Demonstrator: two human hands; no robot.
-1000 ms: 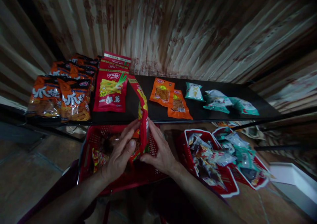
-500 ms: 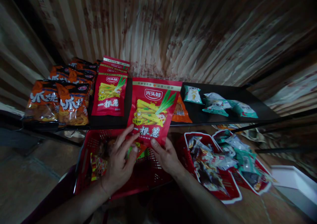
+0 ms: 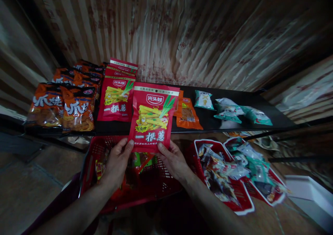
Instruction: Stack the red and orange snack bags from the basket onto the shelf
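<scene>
A red snack bag with yellow sticks and a green onion on its front is held upright at its two lower corners. My left hand pinches the left corner, thumb in front. My right hand grips the right corner the same way, its fingers behind the bag. Just left of it, several matching red bags stand in a row on the black shelf. Below my hands is a red basket with some colourful packets in it, partly hidden by my left arm.
Orange-and-black snack bags fill the shelf's left end. Flat orange packets lie right of the held bag, then small teal-and-white packets. Two white-rimmed red baskets of packets and a white box stand lower right.
The held bag has shifted slightly left and straightened, uncovering more of the orange packets. My left hand has moved from the bag's front to close on its lower left corner.
</scene>
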